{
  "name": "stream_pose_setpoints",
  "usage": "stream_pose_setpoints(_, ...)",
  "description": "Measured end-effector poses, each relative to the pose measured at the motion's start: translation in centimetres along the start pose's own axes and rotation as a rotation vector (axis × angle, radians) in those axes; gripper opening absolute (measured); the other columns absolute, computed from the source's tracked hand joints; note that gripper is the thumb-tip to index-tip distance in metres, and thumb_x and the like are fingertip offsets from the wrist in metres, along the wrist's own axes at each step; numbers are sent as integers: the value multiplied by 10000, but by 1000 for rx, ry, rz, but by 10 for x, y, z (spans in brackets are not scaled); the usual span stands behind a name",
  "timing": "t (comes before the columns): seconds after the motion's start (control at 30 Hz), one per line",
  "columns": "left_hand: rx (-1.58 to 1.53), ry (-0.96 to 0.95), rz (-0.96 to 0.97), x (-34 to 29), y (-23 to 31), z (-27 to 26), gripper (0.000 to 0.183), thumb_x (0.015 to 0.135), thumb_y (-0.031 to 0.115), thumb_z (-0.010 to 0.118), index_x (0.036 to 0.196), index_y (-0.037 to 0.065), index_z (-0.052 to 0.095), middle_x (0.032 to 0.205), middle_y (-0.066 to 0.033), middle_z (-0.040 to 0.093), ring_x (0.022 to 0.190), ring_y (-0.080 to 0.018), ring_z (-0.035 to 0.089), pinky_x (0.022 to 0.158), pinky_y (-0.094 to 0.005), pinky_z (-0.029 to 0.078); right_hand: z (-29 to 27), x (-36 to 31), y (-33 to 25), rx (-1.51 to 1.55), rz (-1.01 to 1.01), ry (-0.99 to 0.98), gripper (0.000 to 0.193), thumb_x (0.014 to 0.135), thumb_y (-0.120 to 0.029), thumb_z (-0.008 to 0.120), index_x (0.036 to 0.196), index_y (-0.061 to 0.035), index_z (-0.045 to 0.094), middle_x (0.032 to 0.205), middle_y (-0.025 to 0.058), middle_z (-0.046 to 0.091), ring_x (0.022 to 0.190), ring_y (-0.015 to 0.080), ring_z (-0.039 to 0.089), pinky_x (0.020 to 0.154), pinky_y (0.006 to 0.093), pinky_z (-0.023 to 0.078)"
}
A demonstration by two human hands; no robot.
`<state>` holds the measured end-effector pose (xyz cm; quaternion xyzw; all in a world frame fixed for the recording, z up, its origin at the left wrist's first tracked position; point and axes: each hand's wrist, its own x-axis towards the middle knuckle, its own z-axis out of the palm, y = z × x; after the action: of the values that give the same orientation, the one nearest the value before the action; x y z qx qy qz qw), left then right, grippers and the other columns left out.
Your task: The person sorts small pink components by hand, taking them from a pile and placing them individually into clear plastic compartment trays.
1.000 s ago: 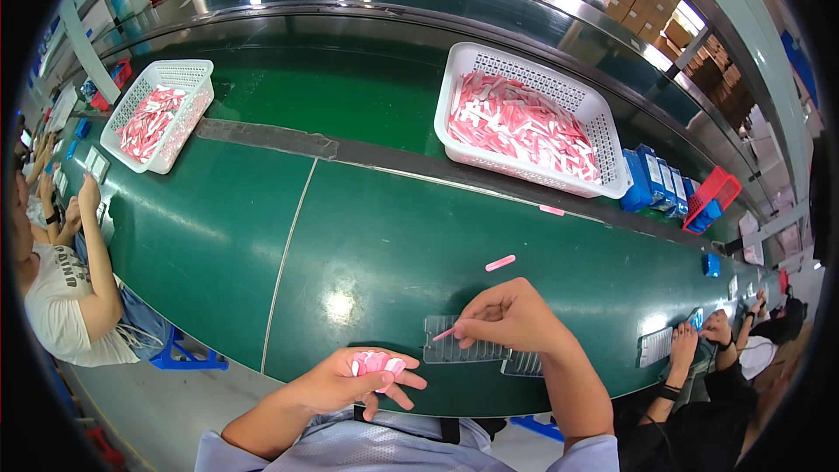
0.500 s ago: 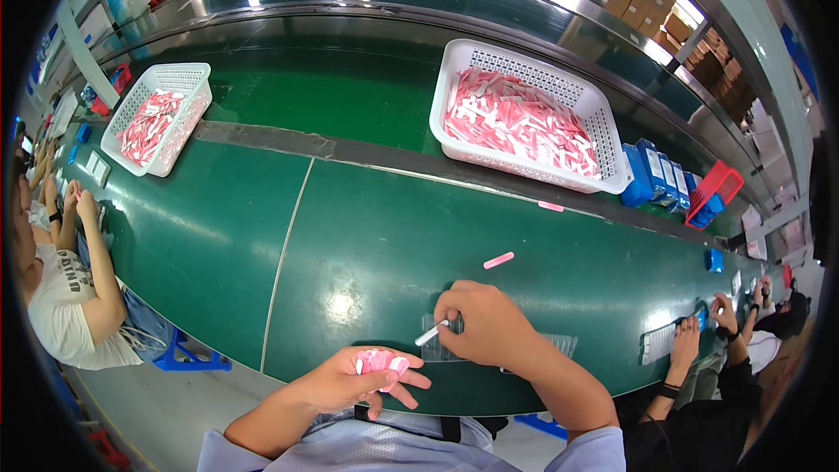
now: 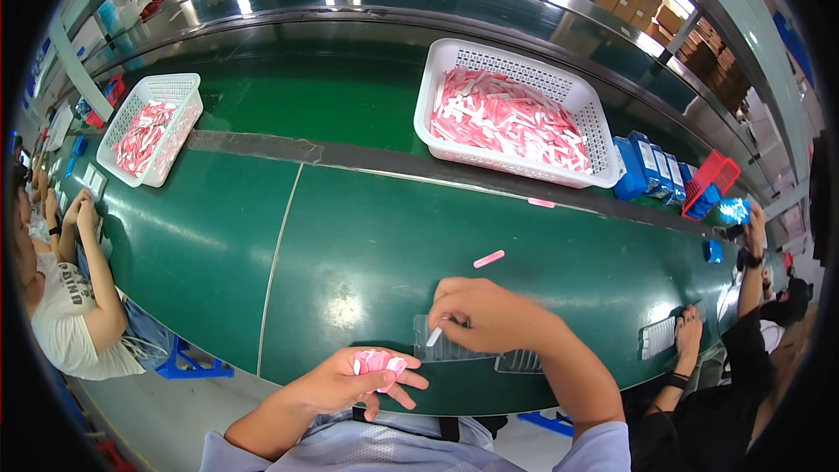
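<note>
Palm up near the table's front edge, my left hand (image 3: 354, 379) holds a bunch of small pink-and-white nail files (image 3: 381, 362), its thumb lying over them and some fingers spread. Just to the right, my right hand (image 3: 476, 315) is closed in a pinch on a single white nail file (image 3: 434, 336), which slants down over a clear ribbed plastic tray (image 3: 428, 353). That hand and wrist partly cover the tray. A second clear ribbed tray (image 3: 520, 362) lies beside it under my right forearm.
A loose pink strip (image 3: 488, 259) lies beyond my right hand, another (image 3: 541, 203) by the large white basket (image 3: 516, 170) full of strips. A smaller filled basket (image 3: 179, 127) stands left. Blue packs (image 3: 651, 170) and a red basket (image 3: 712, 179) stand right. Co-workers sit on both sides.
My right hand has shifted slightly, and the white nail file now points more steeply down at the tray. My left hand stays put. The co-worker at right has raised a blue pack.
</note>
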<state>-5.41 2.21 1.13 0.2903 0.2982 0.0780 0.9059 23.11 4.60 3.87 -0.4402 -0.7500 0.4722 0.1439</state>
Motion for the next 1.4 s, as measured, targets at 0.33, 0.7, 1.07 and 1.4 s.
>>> stream_pose_setpoints(0.33, -10, 6, -2, 1, -1, 1, 505, 1026, 198, 618, 1445, -46, 474, 1325, -243, 627, 1096, -289, 711, 559, -279, 567, 21, 0, 5, -82, 49, 189, 399, 866, -105, 699, 1246, -95, 574, 1027, 100, 575, 920, 292, 596, 775, 418, 493)
stream_pose_setpoints(0.7, -1, -80, 46, 11, -2, 12, 429, 1035, 136, 580, 1405, -68, 499, 1322, -263, 624, 1102, -358, 706, 621, -325, 625, 43, -28, -22, 186, 15, 223, 154, 845, -159, 816, 991, -114, 797, 755, 25, 580, 674, 130, 552, 562, 279, 440)
stream_pose_setpoints(1.07, -1, -1, 35, 5, 0, 3, 559, 1047, 196, 578, 1499, -71, 386, 1351, -254, 616, 1119, -331, 701, 662, -330, 619, 56, -52, -4, -691, -226, 468, 166, 833, -283, 774, 917, -149, 723, 781, -6, 524, 752, 182, 521, 708, 346, 399)
stream_pose_setpoints(1.4, 40, -6, 32, 5, 5, 13, 562, 1065, 203, 545, 1532, -42, 352, 1356, -227, 621, 1120, -310, 702, 683, -312, 612, 49, -51, -2, -358, -238, 552, 244, 808, -257, 823, 1013, -142, 759, 817, -1, 604, 750, 205, 579, 726, 351, 426)
